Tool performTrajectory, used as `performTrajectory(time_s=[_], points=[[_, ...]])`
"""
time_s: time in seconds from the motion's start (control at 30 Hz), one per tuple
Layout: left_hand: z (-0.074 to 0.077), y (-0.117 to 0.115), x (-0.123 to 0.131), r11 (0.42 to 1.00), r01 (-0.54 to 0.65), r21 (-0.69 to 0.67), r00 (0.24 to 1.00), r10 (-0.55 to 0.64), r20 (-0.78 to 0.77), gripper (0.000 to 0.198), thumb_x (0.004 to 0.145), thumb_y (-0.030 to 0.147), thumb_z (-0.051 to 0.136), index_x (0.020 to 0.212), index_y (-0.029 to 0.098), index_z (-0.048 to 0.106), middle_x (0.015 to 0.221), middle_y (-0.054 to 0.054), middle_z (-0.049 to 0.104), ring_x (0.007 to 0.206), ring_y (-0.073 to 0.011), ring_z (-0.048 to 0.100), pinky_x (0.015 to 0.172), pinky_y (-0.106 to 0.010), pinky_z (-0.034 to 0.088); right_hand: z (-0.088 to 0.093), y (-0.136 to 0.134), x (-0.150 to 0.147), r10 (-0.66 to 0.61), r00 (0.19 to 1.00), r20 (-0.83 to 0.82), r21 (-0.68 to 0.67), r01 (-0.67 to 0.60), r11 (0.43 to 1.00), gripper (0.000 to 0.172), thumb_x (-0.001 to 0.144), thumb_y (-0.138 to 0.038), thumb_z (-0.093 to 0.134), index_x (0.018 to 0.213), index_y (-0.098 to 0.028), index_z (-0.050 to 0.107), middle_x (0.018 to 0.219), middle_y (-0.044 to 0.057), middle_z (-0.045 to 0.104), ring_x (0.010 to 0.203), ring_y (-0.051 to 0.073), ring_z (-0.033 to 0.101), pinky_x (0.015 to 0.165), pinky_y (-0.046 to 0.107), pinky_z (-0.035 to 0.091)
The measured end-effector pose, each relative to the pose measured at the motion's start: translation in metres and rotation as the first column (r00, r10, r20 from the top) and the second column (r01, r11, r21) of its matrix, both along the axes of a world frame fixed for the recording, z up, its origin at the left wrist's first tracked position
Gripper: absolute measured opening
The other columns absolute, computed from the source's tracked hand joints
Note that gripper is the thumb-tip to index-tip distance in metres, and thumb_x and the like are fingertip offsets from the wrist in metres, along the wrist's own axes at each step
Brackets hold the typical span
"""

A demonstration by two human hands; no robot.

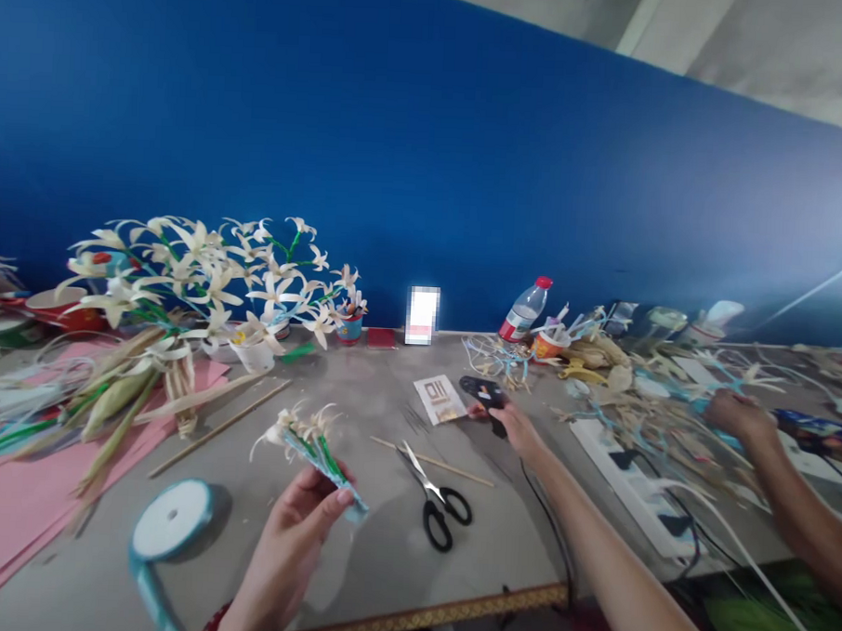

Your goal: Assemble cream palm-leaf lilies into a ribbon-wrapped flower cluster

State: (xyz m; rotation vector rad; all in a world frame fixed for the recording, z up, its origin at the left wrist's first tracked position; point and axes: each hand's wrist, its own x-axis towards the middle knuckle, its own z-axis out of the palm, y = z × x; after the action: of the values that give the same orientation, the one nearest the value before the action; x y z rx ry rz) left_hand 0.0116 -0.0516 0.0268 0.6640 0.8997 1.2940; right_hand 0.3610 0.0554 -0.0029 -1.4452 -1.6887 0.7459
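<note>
My left hand [307,511] pinches a small bunch of cream husk-like flowers [311,436] by its stems, which are green and wrapped in light blue. The flower heads tilt up and to the left. My right hand [517,427] is wrapped round a black glue gun [484,393] with a cord trailing back along the forearm. Under the gun's tip lies a white printed square [437,400]. Between my hands, scissors [433,497] with black handles rest partly open across a thin wooden stick [456,466].
At the left stand a roll of light blue ribbon [175,519], pink paper [14,512] and a large spray of cream flowers [213,279]. A power strip [629,492], a tilted bottle [525,311] and scraps are at the right. Another person's hand [741,418] works there.
</note>
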Motion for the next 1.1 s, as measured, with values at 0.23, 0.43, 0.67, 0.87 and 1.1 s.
performTrajectory(time_s=[0.23,0.43,0.67,0.87,1.1], points=[[0.004,0.003,-0.001,1.000,-0.011,0.029,0.999,0.010,0.031,0.024,0.067,0.028,0.086,0.084,0.015,0.074,0.081,-0.004,0.068,0.076,-0.0153,0.058,0.072,-0.025,0.048,0.036,-0.060,-0.044,-0.049,0.977,-0.207,0.010,0.052,0.999,0.034,0.092,-0.044,0.049,0.084,-0.015,0.065,0.070,0.006,0.066,0.057,0.017,0.061,0.057,0.030,0.051],[0.007,0.002,0.000,0.997,0.014,0.077,0.999,-0.017,0.039,0.019,0.072,0.026,0.082,0.086,0.016,0.074,0.081,-0.003,0.067,0.076,-0.0147,0.056,0.073,-0.025,0.046,0.061,-0.129,-0.094,0.324,0.946,0.008,-0.013,-0.324,0.946,0.019,0.089,-0.036,0.060,0.100,-0.020,0.064,0.078,0.005,0.070,0.066,0.020,0.067,0.060,0.028,0.055],[0.009,-0.003,-0.001,0.997,0.013,0.075,0.999,-0.017,0.050,0.018,0.073,0.024,0.081,0.086,0.016,0.073,0.082,-0.003,0.066,0.078,-0.0154,0.056,0.075,-0.027,0.046,0.078,-0.134,-0.123,0.291,0.897,0.334,0.301,-0.394,0.869,0.017,0.087,-0.031,0.062,0.103,-0.025,0.059,0.082,0.003,0.072,0.070,0.019,0.070,0.064,0.026,0.055],[0.009,-0.006,-0.002,0.996,0.025,0.091,0.998,-0.031,0.060,0.014,0.076,0.022,0.080,0.087,0.017,0.073,0.083,-0.002,0.065,0.079,-0.0138,0.055,0.077,-0.025,0.044,0.085,-0.134,-0.131,0.271,0.885,0.379,0.340,-0.406,0.848,0.014,0.088,-0.028,0.059,0.102,-0.025,0.057,0.081,0.003,0.072,0.068,0.019,0.070,0.060,0.026,0.054],[0.011,-0.006,-0.003,0.994,0.035,0.108,0.997,-0.042,0.062,0.015,0.077,0.023,0.079,0.088,0.017,0.072,0.083,-0.002,0.065,0.080,-0.0138,0.054,0.078,-0.025,0.044,0.082,-0.134,-0.133,0.275,0.860,0.430,0.322,-0.431,0.843,0.009,0.093,-0.031,0.054,0.099,-0.025,0.054,0.078,0.003,0.070,0.065,0.018,0.068,0.058,0.026,0.052]])
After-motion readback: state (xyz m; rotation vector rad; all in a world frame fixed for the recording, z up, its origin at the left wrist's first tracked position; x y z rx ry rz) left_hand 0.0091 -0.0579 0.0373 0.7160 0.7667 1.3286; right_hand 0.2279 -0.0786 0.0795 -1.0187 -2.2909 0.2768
